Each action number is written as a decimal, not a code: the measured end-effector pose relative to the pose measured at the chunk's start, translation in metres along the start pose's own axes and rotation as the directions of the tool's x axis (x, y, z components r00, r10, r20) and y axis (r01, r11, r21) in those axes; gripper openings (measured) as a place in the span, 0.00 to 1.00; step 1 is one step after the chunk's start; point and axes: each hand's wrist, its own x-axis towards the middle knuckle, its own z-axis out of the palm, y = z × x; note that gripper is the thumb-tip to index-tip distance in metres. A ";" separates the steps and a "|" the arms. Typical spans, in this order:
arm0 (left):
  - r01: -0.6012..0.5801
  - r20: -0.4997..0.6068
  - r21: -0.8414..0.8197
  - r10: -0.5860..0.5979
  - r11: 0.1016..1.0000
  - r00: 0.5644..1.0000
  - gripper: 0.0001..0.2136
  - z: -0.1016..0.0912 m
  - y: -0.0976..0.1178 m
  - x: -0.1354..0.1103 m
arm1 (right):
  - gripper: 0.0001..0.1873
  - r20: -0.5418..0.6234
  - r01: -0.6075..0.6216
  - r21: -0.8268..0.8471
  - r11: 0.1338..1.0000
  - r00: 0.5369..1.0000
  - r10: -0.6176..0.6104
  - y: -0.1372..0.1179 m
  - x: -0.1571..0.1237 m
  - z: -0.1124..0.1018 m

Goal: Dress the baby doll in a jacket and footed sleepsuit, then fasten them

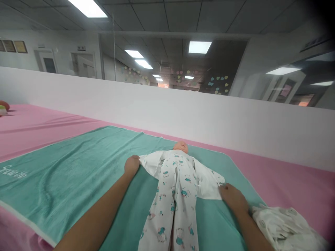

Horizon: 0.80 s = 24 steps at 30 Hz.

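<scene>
A baby doll (180, 146) lies on its back on a green towel (86, 164), its head toward the wall. It wears white printed pants (180, 205) with small teal and pink figures. A white baby top (208, 177) is spread out to both sides of its upper body. My left hand (132, 165) is closed on the edge of the top at the left. On the other side, my right hand (234, 198) pinches the lower right corner of the top. The doll's arms are hidden by the cloth.
A crumpled white cloth (288, 226) lies by my right forearm. Pink sheeting (285, 174) runs under the towel. Behind stands a low white wall (167, 108) with glass or mirror above. Part of an orange and green object (3, 107) shows at the far left.
</scene>
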 end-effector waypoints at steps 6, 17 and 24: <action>-0.334 -0.195 -0.213 0.295 0.918 0.935 0.22 0.011 0.059 -0.006 | 0.14 -0.366 0.433 0.256 0.864 0.871 -0.328 -0.077 -0.009 0.007; -0.431 -0.031 0.048 0.433 0.901 0.901 0.16 0.063 0.092 0.018 | 0.16 0.365 0.815 -0.146 0.561 0.571 -0.735 -0.286 0.059 0.027; -0.287 0.042 0.075 0.285 0.955 0.958 0.14 0.059 0.088 0.025 | 0.13 0.528 0.874 -0.187 0.448 0.474 -0.705 -0.311 0.066 0.046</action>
